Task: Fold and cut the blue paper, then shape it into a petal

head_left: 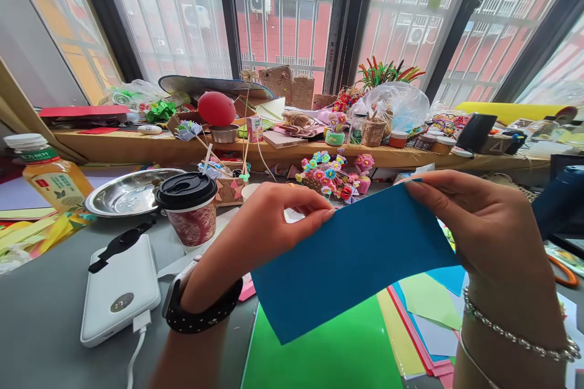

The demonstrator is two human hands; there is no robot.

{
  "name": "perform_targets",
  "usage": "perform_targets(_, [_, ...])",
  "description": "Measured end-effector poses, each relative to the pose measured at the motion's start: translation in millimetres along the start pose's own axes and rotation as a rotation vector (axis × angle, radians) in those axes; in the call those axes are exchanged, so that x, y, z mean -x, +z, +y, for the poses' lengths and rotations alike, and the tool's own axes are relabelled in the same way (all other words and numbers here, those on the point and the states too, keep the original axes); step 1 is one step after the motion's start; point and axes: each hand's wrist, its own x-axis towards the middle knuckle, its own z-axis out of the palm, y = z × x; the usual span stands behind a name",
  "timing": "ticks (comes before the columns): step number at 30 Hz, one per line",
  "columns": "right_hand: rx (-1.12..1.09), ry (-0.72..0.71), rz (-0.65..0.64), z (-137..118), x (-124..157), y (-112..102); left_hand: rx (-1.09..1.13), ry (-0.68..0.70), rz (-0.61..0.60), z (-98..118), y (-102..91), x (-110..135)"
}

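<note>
A strip of blue paper (351,255) is held up in front of me, its long upper edge slanting up to the right. My left hand (285,213) pinches that edge near its middle between thumb and fingertips. At the upper right corner my right hand (460,213) pinches the paper between thumb and index finger. Below the paper lies a bright green sheet (319,352) on the grey table. Several coloured paper sheets (429,304) are stacked to the right, partly behind my right wrist.
At left are a white power bank (121,285) with a cable, a lidded paper cup (189,213), a metal dish (123,194) and a juice bottle (55,176). Crochet flowers (326,170) stand behind the paper. Orange scissor handles (566,273) show at right. A cluttered wooden ledge (292,155) runs under the windows.
</note>
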Motion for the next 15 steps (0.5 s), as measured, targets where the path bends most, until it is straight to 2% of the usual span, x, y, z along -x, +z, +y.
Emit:
perform_targets(2, [-0.058,0.012,0.052,4,-2,0,-0.024,-0.016,-0.001,-2,-3.8,0])
perform_targets(7, [-0.104,-0.142,0.081,20,-9,-2,-0.030,-0.044,-0.030,-3,-9.9,2])
perform_targets(10, [-0.150,-0.117,0.101,24,-12,-3,-0.066,-0.066,-0.011,-5,-12.9,4])
perform_targets(15, [-0.232,-0.056,0.210,22,-15,-5,-0.108,-0.062,0.023,-13,-20.9,9])
